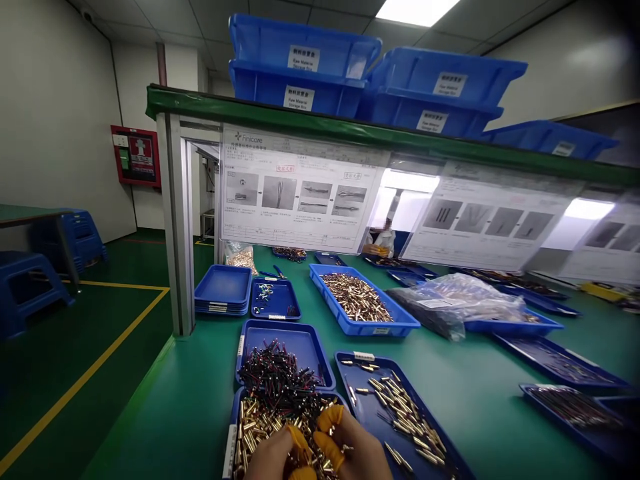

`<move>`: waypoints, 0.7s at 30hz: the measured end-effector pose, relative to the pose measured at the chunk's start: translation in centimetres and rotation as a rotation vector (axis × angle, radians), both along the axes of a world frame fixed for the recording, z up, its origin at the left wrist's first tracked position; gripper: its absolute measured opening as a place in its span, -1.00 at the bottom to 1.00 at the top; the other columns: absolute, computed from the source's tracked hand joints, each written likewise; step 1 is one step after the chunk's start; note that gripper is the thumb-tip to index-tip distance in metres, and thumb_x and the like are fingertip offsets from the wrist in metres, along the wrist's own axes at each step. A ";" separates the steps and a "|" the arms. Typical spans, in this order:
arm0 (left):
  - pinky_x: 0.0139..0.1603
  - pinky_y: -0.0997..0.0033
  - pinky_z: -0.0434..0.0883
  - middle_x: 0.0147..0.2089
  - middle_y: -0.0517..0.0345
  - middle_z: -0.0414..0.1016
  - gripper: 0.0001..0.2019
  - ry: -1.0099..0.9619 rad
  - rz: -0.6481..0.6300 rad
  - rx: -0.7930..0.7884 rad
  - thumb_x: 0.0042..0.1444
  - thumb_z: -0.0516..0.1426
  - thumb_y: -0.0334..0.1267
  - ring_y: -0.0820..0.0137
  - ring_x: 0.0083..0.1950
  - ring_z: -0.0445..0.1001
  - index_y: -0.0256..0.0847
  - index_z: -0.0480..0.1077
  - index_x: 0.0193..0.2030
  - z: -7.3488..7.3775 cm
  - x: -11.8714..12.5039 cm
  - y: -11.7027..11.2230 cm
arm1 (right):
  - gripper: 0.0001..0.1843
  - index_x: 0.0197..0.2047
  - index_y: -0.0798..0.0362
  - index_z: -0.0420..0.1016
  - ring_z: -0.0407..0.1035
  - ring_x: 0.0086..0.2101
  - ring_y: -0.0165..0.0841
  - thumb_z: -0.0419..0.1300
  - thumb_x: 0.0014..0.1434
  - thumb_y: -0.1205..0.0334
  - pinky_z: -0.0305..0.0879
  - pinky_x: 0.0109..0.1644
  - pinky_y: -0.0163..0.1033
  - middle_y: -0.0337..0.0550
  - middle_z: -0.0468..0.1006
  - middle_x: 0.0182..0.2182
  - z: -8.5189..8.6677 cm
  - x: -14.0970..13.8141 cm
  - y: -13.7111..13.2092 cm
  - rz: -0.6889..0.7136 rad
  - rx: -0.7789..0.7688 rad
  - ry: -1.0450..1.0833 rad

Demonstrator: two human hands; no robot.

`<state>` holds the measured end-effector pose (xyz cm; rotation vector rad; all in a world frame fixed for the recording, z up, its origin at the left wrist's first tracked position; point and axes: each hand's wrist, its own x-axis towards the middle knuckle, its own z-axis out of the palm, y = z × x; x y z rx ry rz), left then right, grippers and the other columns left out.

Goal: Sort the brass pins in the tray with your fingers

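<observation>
Short brass pins [260,433] lie heaped in a blue plastic tray [231,433], light, stiff and apt to slip, best pinched by the barrel. The left hand [270,459] and right hand [353,453] sit low over them, narrowly pinched, orange finger cots [330,423] among the pins, though I can't tell if they grip one; a tangle of black-and-red wired pins [277,377] lies just beyond

Orange finger cots [330,421], gold pins [257,430] in a blue tray [235,417], red-and-black wires [277,377], green bench [480,380]
</observation>
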<state>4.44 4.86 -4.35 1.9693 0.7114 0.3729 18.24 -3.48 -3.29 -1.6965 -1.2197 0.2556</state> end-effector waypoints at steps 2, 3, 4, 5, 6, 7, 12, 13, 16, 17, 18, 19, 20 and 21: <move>-0.26 0.49 0.28 -0.33 0.16 0.43 -0.84 -0.072 0.064 -0.139 -0.11 0.18 -0.31 0.29 -0.26 0.37 -0.18 0.34 -0.32 -0.2 0.1 0.2 | -0.84 -0.48 0.00 0.34 0.38 -0.54 -0.33 0.16 0.01 0.11 0.33 -0.48 -0.37 -0.25 0.47 -0.58 -0.7 -0.4 0.2 0.037 -0.029 0.075; -0.26 0.49 0.29 -0.33 0.16 0.42 -0.83 -0.101 0.088 -0.202 -0.09 0.18 -0.30 0.30 -0.27 0.37 -0.19 0.33 -0.30 -0.3 0.1 0.3 | -0.82 -0.45 0.00 0.32 0.41 -0.52 -0.32 0.16 0.01 0.07 0.34 -0.45 -0.36 -0.24 0.49 -0.56 -1.0 -0.5 0.3 0.057 -0.040 0.113; -0.25 0.49 0.29 -0.33 0.16 0.42 -0.82 -0.135 0.099 -0.256 -0.09 0.17 -0.30 0.31 -0.27 0.37 -0.19 0.32 -0.29 -0.5 0.1 0.4 | -0.80 -0.43 -0.01 0.31 0.42 -0.50 -0.31 0.15 0.01 0.05 0.36 -0.43 -0.35 -0.23 0.50 -0.54 -1.3 -0.6 0.4 0.078 -0.047 0.155; -0.25 0.50 0.30 -0.32 0.15 0.42 -0.80 -0.172 0.101 -0.302 -0.09 0.17 -0.31 0.33 -0.27 0.38 -0.20 0.31 -0.28 -0.6 0.1 0.4 | -0.80 -0.40 -0.01 0.29 0.44 -0.49 -0.31 0.14 0.02 0.05 0.36 -0.42 -0.35 -0.22 0.51 -0.54 -1.6 -0.7 0.4 0.100 -0.052 0.195; -0.24 0.51 0.30 -0.31 0.15 0.42 -0.79 -0.209 0.094 -0.340 -0.11 0.18 -0.33 0.33 -0.27 0.39 -0.20 0.30 -0.27 -0.7 0.1 0.4 | -0.81 -0.39 -0.01 0.27 0.45 -0.49 -0.31 0.13 0.02 0.06 0.36 -0.42 -0.35 -0.22 0.52 -0.54 -1.9 -0.7 0.4 0.118 -0.058 0.229; -0.24 0.51 0.30 -0.30 0.14 0.42 -0.76 -0.241 0.086 -0.371 -0.12 0.18 -0.35 0.34 -0.26 0.39 -0.20 0.30 -0.25 -0.7 0.1 0.4 | -0.82 -0.39 -0.01 0.25 0.45 -0.49 -0.31 0.12 0.02 0.08 0.36 -0.43 -0.35 -0.22 0.52 -0.54 -2.1 -0.8 0.4 0.131 -0.065 0.251; -0.25 0.49 0.32 -0.29 0.12 0.44 -0.81 -0.257 0.052 -0.324 -0.07 0.11 -0.34 0.33 -0.27 0.40 -0.21 0.35 -0.25 0.5 -0.3 0.0 | -0.87 -0.39 0.01 0.27 0.47 -0.48 -0.30 0.12 0.01 0.15 0.36 -0.44 -0.36 -0.20 0.54 -0.53 -2.2 -1.1 0.3 0.169 -0.113 0.228; -0.25 0.47 0.32 -0.29 0.11 0.44 -0.83 -0.233 0.053 -0.275 -0.06 0.09 -0.33 0.31 -0.27 0.40 -0.22 0.36 -0.26 0.8 -0.4 0.0 | -0.88 -0.39 0.01 0.28 0.47 -0.48 -0.31 0.14 0.00 0.17 0.36 -0.42 -0.36 -0.21 0.54 -0.52 -2.1 -1.2 0.3 0.185 -0.114 0.225; -0.19 0.39 0.31 -0.26 0.05 0.46 -0.83 -0.150 0.109 -0.140 -0.04 0.05 -0.34 0.24 -0.20 0.39 -0.23 0.40 -0.29 1.4 -0.8 -0.2 | -0.90 -0.39 0.01 0.30 0.46 -0.46 -0.32 0.16 -0.02 0.23 0.36 -0.40 -0.37 -0.24 0.54 -0.52 -1.9 -1.5 0.3 0.215 -0.116 0.213; -0.15 0.37 0.29 -0.24 0.04 0.46 -0.82 -0.130 0.130 -0.111 -0.04 0.04 -0.35 0.22 -0.16 0.38 -0.23 0.41 -0.29 1.5 -0.9 -0.3 | -0.91 -0.39 0.01 0.31 0.46 -0.46 -0.32 0.15 -0.03 0.25 0.36 -0.40 -0.37 -0.24 0.54 -0.53 -1.8 -1.6 0.2 0.218 -0.123 0.204; -0.13 0.36 0.28 -0.23 0.04 0.47 -0.82 -0.120 0.147 -0.096 -0.05 0.05 -0.35 0.21 -0.14 0.37 -0.22 0.42 -0.29 1.5 -0.9 -0.3 | -0.92 -0.39 0.01 0.31 0.46 -0.46 -0.32 0.15 -0.03 0.27 0.35 -0.41 -0.38 -0.25 0.54 -0.54 -1.8 -1.6 0.2 0.222 -0.131 0.197; -0.12 0.36 0.28 -0.23 0.05 0.47 -0.81 -0.118 0.155 -0.098 -0.05 0.05 -0.36 0.21 -0.14 0.37 -0.22 0.43 -0.29 1.5 -1.0 -0.3 | -0.91 -0.38 0.02 0.31 0.45 -0.47 -0.33 0.15 -0.03 0.30 0.34 -0.42 -0.38 -0.27 0.53 -0.55 -1.7 -1.6 0.2 0.224 -0.141 0.192; -0.14 0.37 0.29 -0.25 0.06 0.47 -0.82 -0.124 0.155 -0.113 -0.06 0.07 -0.36 0.22 -0.16 0.38 -0.21 0.44 -0.29 1.4 -1.0 -0.3 | -0.90 -0.39 0.02 0.30 0.44 -0.48 -0.35 0.14 -0.04 0.33 0.33 -0.43 -0.39 -0.28 0.52 -0.55 -1.7 -1.6 0.1 0.226 -0.154 0.190; -0.18 0.39 0.30 -0.28 0.08 0.48 -0.83 -0.140 0.150 -0.139 -0.06 0.08 -0.35 0.23 -0.20 0.38 -0.21 0.44 -0.30 1.3 -1.0 -0.3 | -0.89 -0.39 0.01 0.29 0.43 -0.49 -0.36 0.15 -0.05 0.35 0.31 -0.45 -0.41 -0.30 0.51 -0.56 -1.6 -1.6 0.1 0.225 -0.171 0.189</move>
